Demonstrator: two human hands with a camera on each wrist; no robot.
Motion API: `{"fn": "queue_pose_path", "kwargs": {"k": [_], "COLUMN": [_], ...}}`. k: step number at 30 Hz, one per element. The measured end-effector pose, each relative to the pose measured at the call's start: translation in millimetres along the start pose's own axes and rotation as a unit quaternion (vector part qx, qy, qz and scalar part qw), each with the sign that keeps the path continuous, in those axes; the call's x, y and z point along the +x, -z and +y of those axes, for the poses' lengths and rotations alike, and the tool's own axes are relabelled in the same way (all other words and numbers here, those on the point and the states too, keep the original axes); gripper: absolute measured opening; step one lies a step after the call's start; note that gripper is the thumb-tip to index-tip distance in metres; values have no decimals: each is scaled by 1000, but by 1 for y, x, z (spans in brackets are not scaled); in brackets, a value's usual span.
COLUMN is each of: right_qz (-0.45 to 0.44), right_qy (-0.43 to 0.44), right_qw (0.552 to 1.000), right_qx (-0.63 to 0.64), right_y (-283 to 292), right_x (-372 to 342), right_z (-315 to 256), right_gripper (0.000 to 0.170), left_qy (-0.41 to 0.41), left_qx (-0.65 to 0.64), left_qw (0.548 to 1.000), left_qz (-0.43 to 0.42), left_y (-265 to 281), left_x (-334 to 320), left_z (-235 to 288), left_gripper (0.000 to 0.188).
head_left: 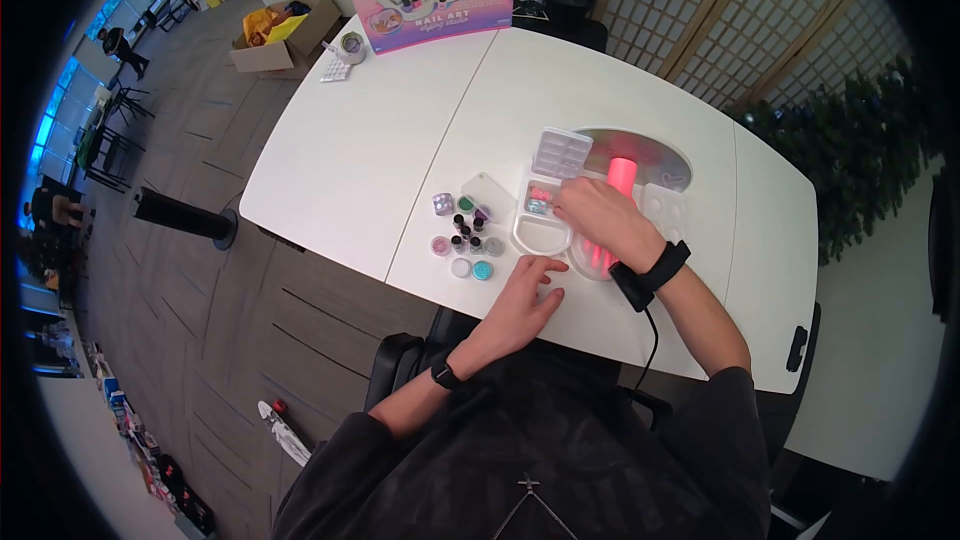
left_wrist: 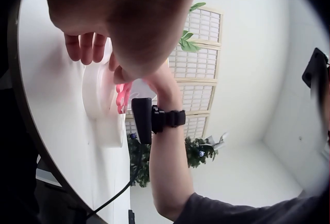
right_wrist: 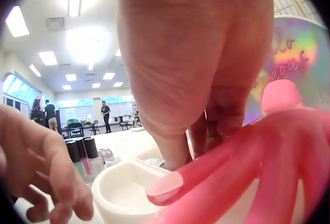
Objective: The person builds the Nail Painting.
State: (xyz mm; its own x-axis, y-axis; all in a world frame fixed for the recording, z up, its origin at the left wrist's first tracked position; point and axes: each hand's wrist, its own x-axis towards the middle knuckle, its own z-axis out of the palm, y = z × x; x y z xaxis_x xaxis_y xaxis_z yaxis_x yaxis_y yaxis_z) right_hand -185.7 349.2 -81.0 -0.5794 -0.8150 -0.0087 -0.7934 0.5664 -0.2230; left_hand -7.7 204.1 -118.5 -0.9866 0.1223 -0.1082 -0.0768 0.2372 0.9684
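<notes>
My right hand (head_left: pixel 602 216) reaches over a white tray (head_left: pixel 520 230), fingers pointing down at a small compartment with colourful little pieces (head_left: pixel 538 202). Its fingertips dip behind the compartment's wall in the right wrist view, so I cannot tell whether they pinch anything. Beneath that wrist stands a pink plastic model hand (right_wrist: pixel 281 146) with spread fingers, partly covered in the head view. My left hand (head_left: pixel 520 302) hovers close by the tray's front left side, holding nothing, its fingers loosely bent. A lidded grid box (head_left: pixel 562 152) leans at the tray's back left.
Left of the tray cluster nail polish bottles (head_left: pixel 467 233) and small glitter pots (head_left: pixel 482 270). An iridescent mirror-like panel (head_left: pixel 660 158) rises behind the model hand. At the table's far end stand a nail art box (head_left: pixel 425 0) and a tape roll (head_left: pixel 352 47). A black cable (head_left: pixel 655 340) hangs from my right wrist.
</notes>
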Motion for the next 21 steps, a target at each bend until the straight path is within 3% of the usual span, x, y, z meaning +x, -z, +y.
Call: {"fn": "queue_pose_path", "kwargs": {"k": [6,17,21], "right_qz": [36,7,4], "right_qy": [0,15,22], "right_qw": [999,1000,999], "right_qx": [-18,-24,-41], "right_y": [-4,0,0], "right_x": [0,4,4], "right_z": [-2,4,7], "right_gripper": [21,15,16], "left_qy": [-13,-25,-64], "left_qx": [-3,-20,27], "left_qw": [1000,997,984], "left_qz": [13,69,166], "left_y": [22,57,84], "left_x": [-15,-29,-15], "left_z": [15,19,6], "left_gripper": [25,20,17]}}
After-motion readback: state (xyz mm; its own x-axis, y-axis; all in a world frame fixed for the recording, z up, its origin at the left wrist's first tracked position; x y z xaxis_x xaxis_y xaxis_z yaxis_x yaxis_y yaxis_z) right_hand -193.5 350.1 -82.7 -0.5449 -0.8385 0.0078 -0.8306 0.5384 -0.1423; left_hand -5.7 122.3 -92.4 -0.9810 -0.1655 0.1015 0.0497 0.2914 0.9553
